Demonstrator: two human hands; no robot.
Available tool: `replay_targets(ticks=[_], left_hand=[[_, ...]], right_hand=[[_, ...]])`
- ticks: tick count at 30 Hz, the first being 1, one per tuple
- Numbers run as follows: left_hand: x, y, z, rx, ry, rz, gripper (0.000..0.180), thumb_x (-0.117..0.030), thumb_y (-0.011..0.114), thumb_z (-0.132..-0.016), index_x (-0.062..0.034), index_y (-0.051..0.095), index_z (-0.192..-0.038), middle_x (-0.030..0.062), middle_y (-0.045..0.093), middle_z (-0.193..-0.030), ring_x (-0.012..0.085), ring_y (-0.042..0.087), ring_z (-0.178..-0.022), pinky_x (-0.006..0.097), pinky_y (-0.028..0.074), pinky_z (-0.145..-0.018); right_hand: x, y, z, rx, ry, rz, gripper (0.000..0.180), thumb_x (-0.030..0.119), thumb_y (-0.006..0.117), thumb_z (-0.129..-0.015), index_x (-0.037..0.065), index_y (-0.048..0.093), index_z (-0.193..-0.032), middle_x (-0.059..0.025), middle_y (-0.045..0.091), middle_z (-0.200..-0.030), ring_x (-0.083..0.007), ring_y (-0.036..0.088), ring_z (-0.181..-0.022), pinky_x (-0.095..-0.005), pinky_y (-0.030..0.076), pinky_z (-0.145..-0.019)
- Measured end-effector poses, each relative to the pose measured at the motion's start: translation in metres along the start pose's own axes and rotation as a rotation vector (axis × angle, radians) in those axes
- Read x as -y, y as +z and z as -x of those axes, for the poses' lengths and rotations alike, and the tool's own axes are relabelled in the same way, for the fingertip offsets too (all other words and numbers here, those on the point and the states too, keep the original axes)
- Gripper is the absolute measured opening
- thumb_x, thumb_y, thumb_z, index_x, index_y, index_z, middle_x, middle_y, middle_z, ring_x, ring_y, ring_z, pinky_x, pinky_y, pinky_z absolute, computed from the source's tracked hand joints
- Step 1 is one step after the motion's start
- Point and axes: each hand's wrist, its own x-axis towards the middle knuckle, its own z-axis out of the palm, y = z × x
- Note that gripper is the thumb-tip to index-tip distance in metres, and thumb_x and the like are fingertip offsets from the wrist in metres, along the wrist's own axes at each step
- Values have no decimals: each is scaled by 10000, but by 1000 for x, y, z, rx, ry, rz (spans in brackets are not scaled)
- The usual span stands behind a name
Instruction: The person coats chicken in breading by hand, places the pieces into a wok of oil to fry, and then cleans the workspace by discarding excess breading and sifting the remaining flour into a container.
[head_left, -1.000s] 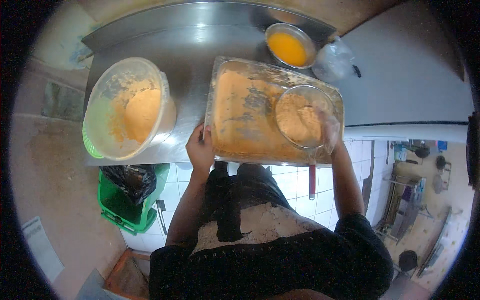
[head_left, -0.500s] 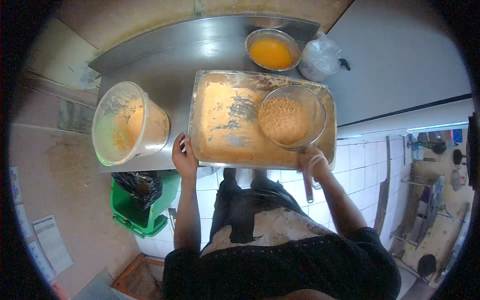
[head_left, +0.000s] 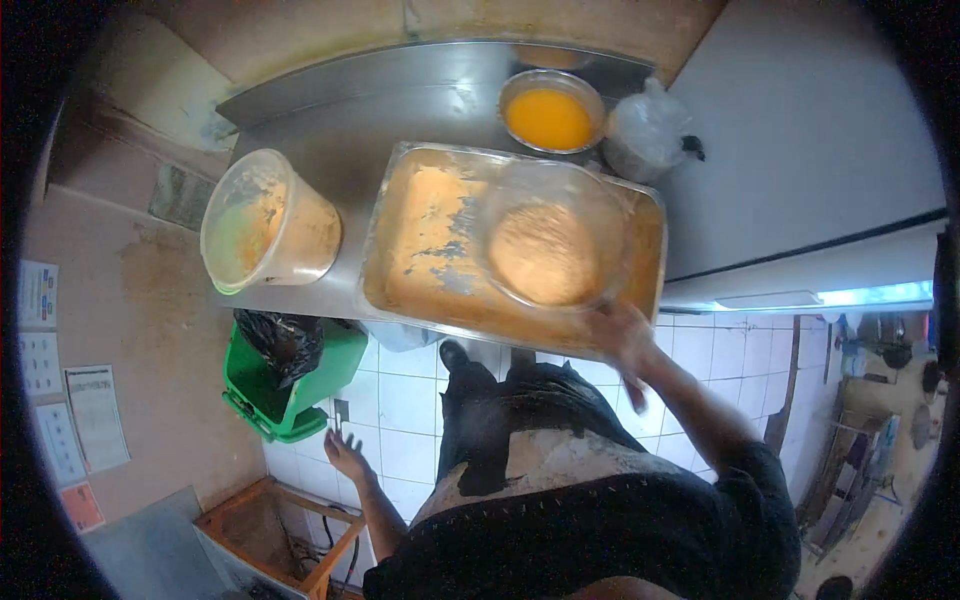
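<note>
From where I'm standing, the metal tray [head_left: 650, 240] is lying on the steel counter [head_left: 335, 135] at a slight slant, and a pale orange powder [head_left: 425, 215] is coating much of its floor, with grey metal showing through in patches. Over the right half of the tray the person is holding a round sieve [head_left: 605, 205], and a heap of light brown crumbs [head_left: 545, 255] is sitting inside it, smeared by blur. I can't tell whether the sieve is touching the tray.

The right hand [head_left: 622, 335] is closing around the sieve's red handle [head_left: 635, 395], just at the tray's near edge, with the handle's end sticking out toward the person. The left hand [head_left: 347, 455] is holding nothing; it is hanging well off the tray's near left corner, above the white tiled floor [head_left: 400, 400], its fingers spreading apart.

To the left of the tray a see-through bucket [head_left: 310, 235] is standing, the same orange powder clinging inside. Just beyond the tray's far edge a steel bowl [head_left: 598, 117] is holding a bright yellow-orange liquid [head_left: 549, 120], and a clear plastic bag [head_left: 645, 130] is sitting behind the tray's far right corner. Below the tray's near left corner, a green bin [head_left: 340, 365] is standing with a black bag [head_left: 278, 345] bunching at its mouth.
</note>
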Motion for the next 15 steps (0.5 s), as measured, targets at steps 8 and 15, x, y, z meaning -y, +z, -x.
replay_targets(ticks=[8,15], left_hand=[[107,-73,52,-183,-234,86,454,-396,507,-956,-84,461,-1283,144,534,-1175,274,589,-872,406,522,-636],[179,-73,113,-151,-467,29,410,-424,533,-930,-141,505,-1225,86,598,-1007,221,588,-747,391,500,-577]], right_hand=[[9,17,-54,146,-237,214,332,233,491,-975,72,522,-1263,-123,580,-1236,-269,557,-1113,-394,433,-987],[-24,30,-89,98,-485,57,350,248,539,-943,15,537,-1204,-194,552,-1234,-285,561,-1099,-383,424,-980]])
